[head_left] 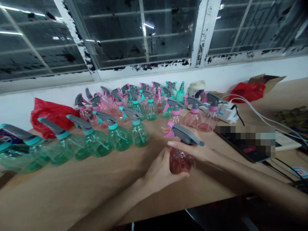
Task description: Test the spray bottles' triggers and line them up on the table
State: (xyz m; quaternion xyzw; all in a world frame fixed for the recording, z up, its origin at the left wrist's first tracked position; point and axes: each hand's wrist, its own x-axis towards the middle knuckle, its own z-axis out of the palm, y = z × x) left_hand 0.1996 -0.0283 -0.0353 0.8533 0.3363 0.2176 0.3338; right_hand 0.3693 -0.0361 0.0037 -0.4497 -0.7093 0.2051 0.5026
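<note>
A clear pink spray bottle (182, 160) with a grey and pink trigger head (185, 133) is held in front of me above the table. My left hand (160, 165) wraps round the lower body of the bottle, thumb along its base. At the neck, just under the trigger head, my right hand (192, 149) grips with its fingers round the collar. To the left stands a row of green spray bottles (120, 138) with turquoise collars. Pink spray bottles (192, 118) stand just behind my hands.
More pink and green bottles crowd the back, below the window. Red plastic bags (51, 117) lie at the left and right. A tub (196, 88), a power strip (227, 112) with white cables, a partly blurred phone (247, 149) and a cardboard box (267, 81) are on the right.
</note>
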